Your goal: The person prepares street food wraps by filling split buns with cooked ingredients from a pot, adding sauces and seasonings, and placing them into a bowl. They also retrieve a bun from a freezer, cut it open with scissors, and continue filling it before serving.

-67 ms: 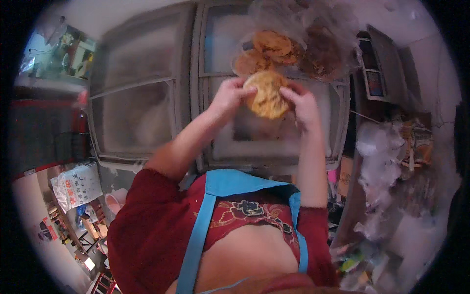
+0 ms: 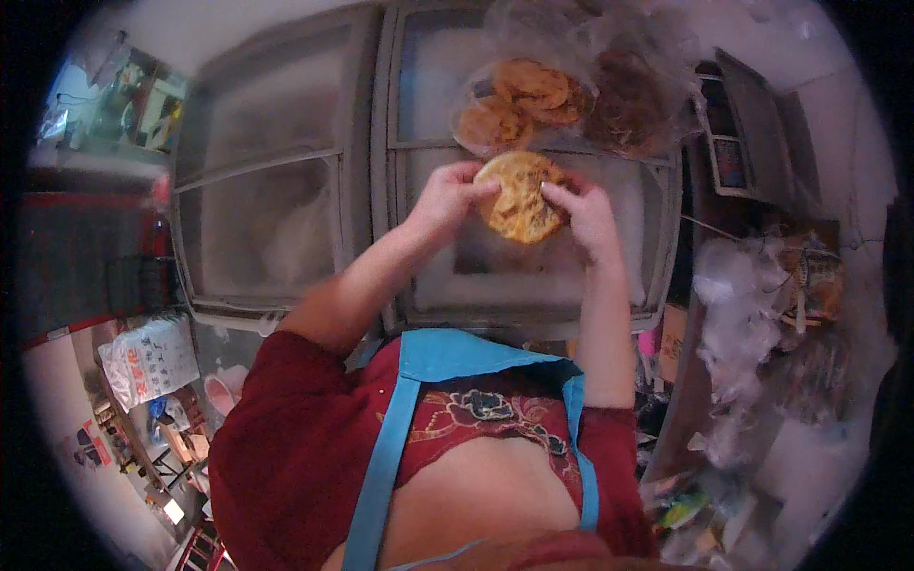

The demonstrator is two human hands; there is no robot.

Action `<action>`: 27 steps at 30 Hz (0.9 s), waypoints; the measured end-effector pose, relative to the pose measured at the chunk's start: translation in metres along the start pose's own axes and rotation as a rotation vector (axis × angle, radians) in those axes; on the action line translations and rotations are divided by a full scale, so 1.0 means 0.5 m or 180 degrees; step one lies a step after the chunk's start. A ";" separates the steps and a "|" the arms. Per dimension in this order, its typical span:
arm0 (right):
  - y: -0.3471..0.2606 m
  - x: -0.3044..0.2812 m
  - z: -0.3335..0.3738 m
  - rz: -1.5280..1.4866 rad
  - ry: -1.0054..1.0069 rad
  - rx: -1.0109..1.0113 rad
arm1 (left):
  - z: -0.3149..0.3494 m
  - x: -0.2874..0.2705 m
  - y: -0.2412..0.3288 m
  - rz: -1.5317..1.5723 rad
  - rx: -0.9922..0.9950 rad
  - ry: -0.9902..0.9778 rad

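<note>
Between my two hands is a round, golden-brown flatbread (image 2: 520,202), with darker browned spots on its face. My left hand (image 2: 451,198) pinches its left edge, thumb on top and fingers behind. On the opposite edge my right hand (image 2: 583,207) grips it the same way. The flatbread is held up over a glass-topped case with a grey frame (image 2: 379,124). Just beyond it lie more flatbreads (image 2: 538,88), stacked in what looks like clear plastic. A smaller pile (image 2: 492,124) sits at their left.
Beside the stacked flatbreads, a clear plastic bag (image 2: 628,105) holds something brown. Crumpled clear plastic bags (image 2: 733,295) lie to the right, near a dark open-fronted box (image 2: 728,143). A white printed sack (image 2: 150,360) stands at the lower left.
The flatbread and both hands have come slightly nearer to me, away from the stacked ones. Both hands keep their grip on its edges.
</note>
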State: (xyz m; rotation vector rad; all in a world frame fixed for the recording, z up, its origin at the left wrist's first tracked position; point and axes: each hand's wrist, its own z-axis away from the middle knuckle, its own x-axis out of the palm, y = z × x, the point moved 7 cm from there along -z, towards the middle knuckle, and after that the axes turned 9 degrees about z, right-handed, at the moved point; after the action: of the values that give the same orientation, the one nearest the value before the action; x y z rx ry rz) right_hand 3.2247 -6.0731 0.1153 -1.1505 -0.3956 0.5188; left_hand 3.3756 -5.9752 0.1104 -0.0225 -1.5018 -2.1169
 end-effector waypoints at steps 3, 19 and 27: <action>0.035 -0.013 0.023 0.0323 0.0167 0.0015 | 0.025 -0.019 -0.033 -0.0308 0.0119 0.0016; -0.155 0.012 -0.122 0.2877 0.1952 -0.2417 | -0.089 -0.053 0.082 -0.4363 0.0924 -0.0485; -0.032 0.199 -0.139 0.4647 0.0796 -0.1486 | -0.072 -0.106 0.030 -0.4145 0.1008 0.0184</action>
State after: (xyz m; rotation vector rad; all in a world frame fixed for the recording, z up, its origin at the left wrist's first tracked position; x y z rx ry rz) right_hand 3.3468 -6.0731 0.1086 -1.8348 0.6838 1.5640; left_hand 3.4377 -5.9883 0.0933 1.4655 -2.0640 -2.6153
